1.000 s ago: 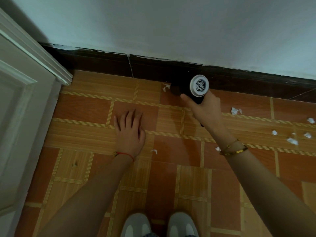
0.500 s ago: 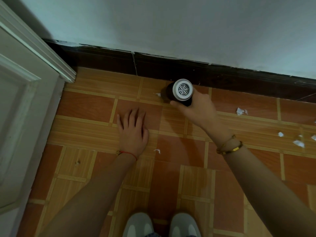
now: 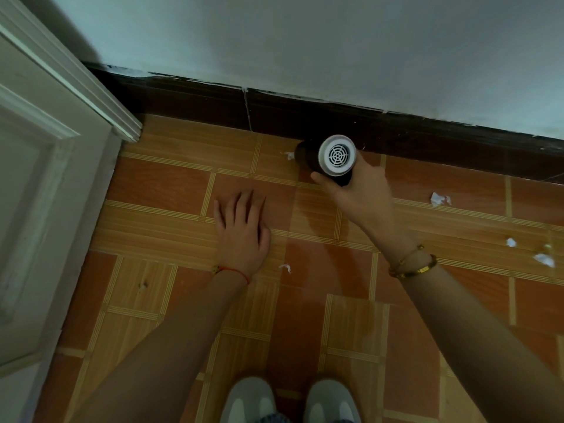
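Observation:
My right hand grips a small black handheld device with a round white grille at its near end. It points away from me at the floor close to the dark skirting board. A white paper scrap lies just left of its far end. My left hand rests flat on the orange tiled floor, fingers straight and together. Another small scrap lies just right of my left wrist.
More white paper scraps are scattered on the tiles to the right. A white panelled door and its frame stand at the left. A pale wall rises behind the skirting. My two grey shoes show at the bottom edge.
My right hand has carried the device leftward along the skirting toward the scrap near the wall. The view shifted slightly. My left hand has stayed flat on the floor.

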